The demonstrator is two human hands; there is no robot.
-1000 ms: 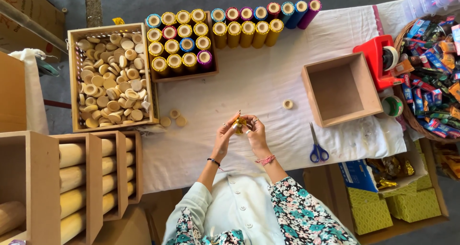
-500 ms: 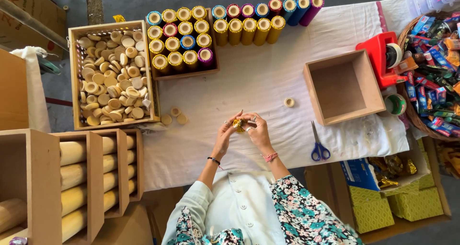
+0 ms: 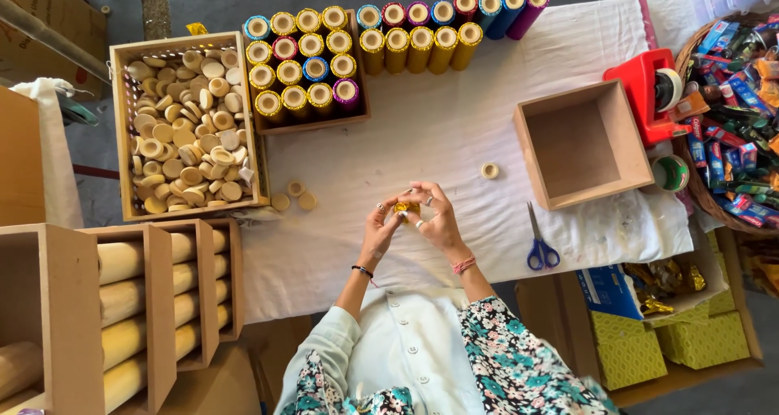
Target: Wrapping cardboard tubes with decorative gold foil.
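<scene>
Both my hands meet over the white cloth of the table [image 3: 422,131], fingers curled round a small gold-wrapped piece [image 3: 404,208]. My left hand [image 3: 381,230] holds it from the left and wears a dark wrist band. My right hand [image 3: 436,219] pinches it from the right, rings on the fingers, a pink band on the wrist. Most of the gold piece is hidden by the fingers. A small tape ring [image 3: 489,171] lies on the cloth just beyond my right hand.
A wooden crate of pale round caps [image 3: 185,127] stands at left, with loose caps [image 3: 294,196] beside it. Coloured tubes [image 3: 304,58] fill a tray at the back. An empty wooden box [image 3: 581,143], blue scissors [image 3: 540,245], a red tape dispenser [image 3: 649,86] and a basket of packets [image 3: 734,115] sit at right.
My hands have stayed in the same spot; the fingers have shifted slightly round the gold piece.
</scene>
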